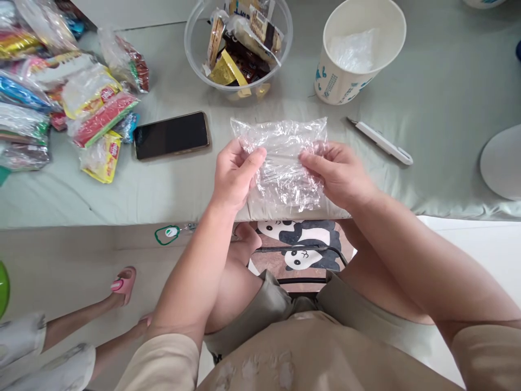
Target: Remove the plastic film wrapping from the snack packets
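A clear, crinkled plastic bag (285, 182) is spread between my two hands, just above the front edge of the covered table (171, 195). My left hand (240, 171) pinches its left side, thumb on top. On the opposite side, my right hand (336, 168) grips it in the same way, with the fingers behind the plastic. Right of my right hand lies a white utility knife (382, 140), its tip pointing up and left. A dark-screened phone (171, 136) rests left of my left hand.
A clear plastic tub (190, 41) of wrapped snacks stands at the back. Beside it is a paper bucket (340, 89) with clear plastic inside. Crumpled snack wrappers (52, 81) pile up at the left. A white round object (502, 163) sits far right. Another person's legs (81, 320) show lower left.
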`<state>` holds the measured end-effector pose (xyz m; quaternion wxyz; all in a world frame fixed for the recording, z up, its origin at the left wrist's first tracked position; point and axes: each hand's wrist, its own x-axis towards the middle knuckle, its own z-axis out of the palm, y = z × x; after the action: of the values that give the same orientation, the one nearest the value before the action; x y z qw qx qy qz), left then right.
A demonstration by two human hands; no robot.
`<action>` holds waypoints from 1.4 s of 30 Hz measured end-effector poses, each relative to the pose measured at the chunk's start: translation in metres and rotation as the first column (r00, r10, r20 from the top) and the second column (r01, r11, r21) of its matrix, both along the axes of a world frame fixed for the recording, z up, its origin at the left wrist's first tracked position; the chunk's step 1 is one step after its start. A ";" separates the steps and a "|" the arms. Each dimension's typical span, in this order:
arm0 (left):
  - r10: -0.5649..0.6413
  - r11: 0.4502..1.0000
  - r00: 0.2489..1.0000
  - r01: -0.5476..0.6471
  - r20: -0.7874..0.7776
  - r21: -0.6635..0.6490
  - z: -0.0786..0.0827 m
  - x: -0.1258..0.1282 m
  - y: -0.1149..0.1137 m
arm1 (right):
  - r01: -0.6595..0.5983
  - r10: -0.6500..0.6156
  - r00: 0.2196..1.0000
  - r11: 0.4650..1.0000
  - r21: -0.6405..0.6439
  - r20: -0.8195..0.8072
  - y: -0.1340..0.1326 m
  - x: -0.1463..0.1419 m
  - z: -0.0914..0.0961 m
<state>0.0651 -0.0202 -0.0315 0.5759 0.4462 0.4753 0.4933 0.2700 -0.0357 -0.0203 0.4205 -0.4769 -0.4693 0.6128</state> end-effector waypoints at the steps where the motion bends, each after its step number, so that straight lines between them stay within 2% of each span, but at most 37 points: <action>1: -0.001 1.000 1.000 0.001 0.019 0.011 0.001 -0.001 0.001 | 0.053 -0.054 0.998 0.998 0.024 0.022 0.000 0.000 0.000; 4: -0.118 0.992 0.988 0.123 0.103 -0.039 0.003 -0.003 0.003 | 0.135 -0.136 0.991 0.990 0.038 0.016 -0.002 0.000 0.001; 7: -0.252 0.955 0.962 0.266 0.109 -0.133 0.004 -0.003 0.004 | 0.048 -0.048 0.999 0.999 -0.009 -0.014 -0.003 0.002 0.008; 11: -0.243 0.960 0.969 0.246 0.037 -0.136 0.005 -0.004 0.002 | -0.130 0.133 0.987 0.991 -0.043 0.093 -0.006 0.007 0.018; 15: -0.308 0.931 0.950 0.310 0.041 -0.193 0.010 -0.007 0.000 | -0.035 0.035 0.996 0.999 -0.006 0.087 -0.009 0.011 0.017; 19: -0.268 0.947 0.954 0.286 0.134 -0.145 0.018 -0.009 0.002 | 0.075 -0.074 0.997 0.996 0.055 -0.021 -0.010 0.014 0.012; 24: -0.290 0.932 0.935 0.325 0.204 -0.162 0.020 -0.011 0.008 | 0.008 0.003 0.993 0.996 0.087 -0.121 -0.012 0.023 0.013; 26: -0.308 0.925 0.932 0.340 0.191 -0.169 0.017 -0.012 0.010 | -0.048 0.051 0.999 0.985 0.166 -0.014 -0.012 0.028 0.012; 28: -0.304 0.937 0.941 0.324 0.149 -0.134 0.010 -0.013 0.011 | -0.120 0.068 0.979 0.954 0.274 0.192 -0.012 0.032 0.011; 30: -0.296 0.951 0.951 0.302 0.085 -0.067 0.004 -0.014 0.011 | -0.130 0.002 0.938 0.929 0.348 0.346 -0.011 0.036 0.012; 31: -0.303 0.952 0.952 0.305 0.049 -0.032 0.002 -0.014 0.010 | -0.087 -0.049 0.935 0.929 0.360 0.351 -0.010 0.038 0.013; 32: -0.318 0.948 0.948 0.318 0.013 0.000 0.000 -0.014 0.010 | -0.023 -0.089 0.948 0.939 0.343 0.306 -0.009 0.039 0.014; 34: -0.356 0.932 0.933 0.358 -0.056 0.048 0.001 -0.013 0.007 | 0.057 -0.087 0.986 0.979 0.197 0.145 -0.007 0.039 0.018; 36: -0.392 0.913 0.914 0.401 -0.109 0.079 0.005 -0.008 0.005 | -0.037 0.037 0.999 0.999 0.007 0.023 -0.007 0.036 0.023; 37: -0.397 0.908 0.909 0.410 -0.128 0.092 0.007 -0.006 0.005 | -0.123 0.125 0.992 0.990 -0.064 0.016 -0.007 0.033 0.025; 39: -0.368 0.915 0.918 0.386 -0.152 0.116 0.009 -0.001 0.006 | -0.255 0.271 0.957 0.957 -0.139 0.105 -0.009 0.028 0.029; 42: -0.182 0.963 0.963 0.216 -0.200 0.164 0.001 0.002 0.015 | -0.278 0.308 0.916 0.949 -0.146 0.258 -0.011 0.022 0.034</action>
<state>0.0672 -0.0057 -0.0304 0.5330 0.5866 0.4310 0.4313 0.2920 -0.0467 0.0136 0.2280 -0.5039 -0.5564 0.6200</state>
